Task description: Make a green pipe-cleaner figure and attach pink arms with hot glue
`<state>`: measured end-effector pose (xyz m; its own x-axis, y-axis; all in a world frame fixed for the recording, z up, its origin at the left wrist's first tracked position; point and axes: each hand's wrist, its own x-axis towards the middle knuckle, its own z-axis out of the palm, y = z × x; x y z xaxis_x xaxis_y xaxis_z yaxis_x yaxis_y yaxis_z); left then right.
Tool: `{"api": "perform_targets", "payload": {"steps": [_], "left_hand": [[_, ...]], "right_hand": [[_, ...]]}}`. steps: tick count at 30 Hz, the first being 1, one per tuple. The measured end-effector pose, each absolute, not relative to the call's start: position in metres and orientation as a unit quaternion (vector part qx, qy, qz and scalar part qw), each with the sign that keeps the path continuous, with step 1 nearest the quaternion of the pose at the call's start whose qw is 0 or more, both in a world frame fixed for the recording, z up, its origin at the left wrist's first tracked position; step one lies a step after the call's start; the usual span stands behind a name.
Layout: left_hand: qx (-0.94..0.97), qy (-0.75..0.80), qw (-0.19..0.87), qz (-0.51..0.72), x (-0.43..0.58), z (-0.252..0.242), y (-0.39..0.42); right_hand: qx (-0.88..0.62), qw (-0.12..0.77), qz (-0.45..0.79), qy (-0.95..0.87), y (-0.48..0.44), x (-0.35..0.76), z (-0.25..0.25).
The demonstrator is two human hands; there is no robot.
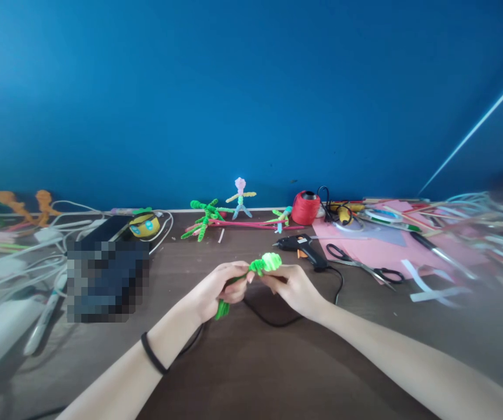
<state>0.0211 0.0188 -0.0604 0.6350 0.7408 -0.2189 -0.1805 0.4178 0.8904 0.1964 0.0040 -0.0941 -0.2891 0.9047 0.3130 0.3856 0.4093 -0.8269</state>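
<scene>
Between my hands, above the middle of the dark table, is a green pipe cleaner figure (pixel 265 264) with a pale green coiled end. My left hand (pixel 224 287) wraps round its darker green part, and a thick green end sticks out below the palm. The fingers of my right hand (pixel 293 286) pinch the figure from the other side, just under the pale coil. Fingertips of both hands nearly meet there. What lies inside the left palm is hidden.
Pipe cleaner figures, one green (pixel 205 220) and one pastel (pixel 240 198), stand by the blue wall. Right of them are red thread (pixel 306 207), a black glue gun (pixel 308 248) with its cord, scissors (pixel 365 265) and pink paper (pixel 435 242). White cables (pixel 4 256) lie left.
</scene>
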Motion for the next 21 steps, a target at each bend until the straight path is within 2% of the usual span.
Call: {"api": "perform_targets", "payload": {"steps": [10,21], "left_hand": [[0.514,0.314,0.780,0.169,0.009,-0.058,0.025],[0.603,0.420,0.670,0.104,0.013,-0.055,0.021]], "right_hand": [[-0.409,0.389,0.517,-0.643,0.017,0.207,-0.100],[-0.446,0.428,0.374,-0.691,0.017,0.206,-0.098]]}}
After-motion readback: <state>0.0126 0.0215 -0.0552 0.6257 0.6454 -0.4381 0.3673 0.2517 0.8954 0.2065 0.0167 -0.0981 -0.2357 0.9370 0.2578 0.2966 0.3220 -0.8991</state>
